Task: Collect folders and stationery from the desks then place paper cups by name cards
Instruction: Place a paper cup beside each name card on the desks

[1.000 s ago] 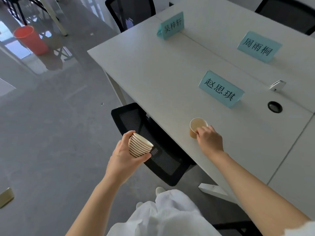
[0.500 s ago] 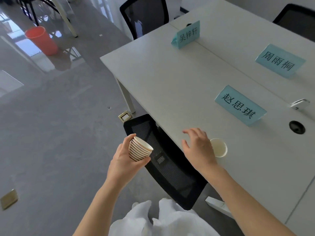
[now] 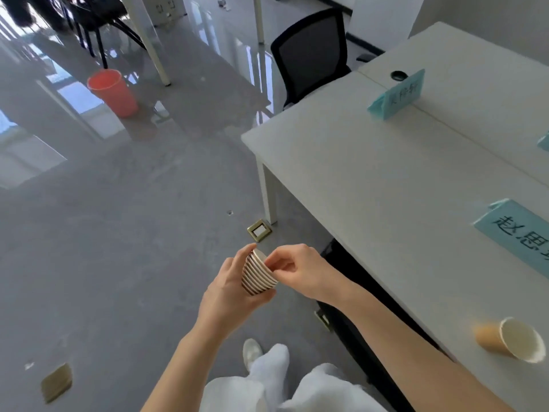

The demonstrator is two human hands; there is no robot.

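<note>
My left hand (image 3: 228,295) holds a nested stack of paper cups (image 3: 258,275) out over the floor, left of the white desk (image 3: 371,185). My right hand (image 3: 297,269) pinches the rim of the top cup in that stack. A single tan paper cup (image 3: 508,340) stands on the desk near its front edge, below a teal name card (image 3: 517,233). A second teal name card (image 3: 399,95) stands further back on the desk. The edge of a third card (image 3: 544,142) shows at the right border.
A black mesh chair (image 3: 312,58) stands at the desk's far end, and another black chair (image 3: 356,310) is tucked under the near edge. An orange bin (image 3: 113,92) sits on the grey floor. Brass floor sockets (image 3: 259,230) lie by the desk leg.
My right hand left the single cup on the desk and came back to the stack, pinching its top cup. My view swung left, away from the desk.
</note>
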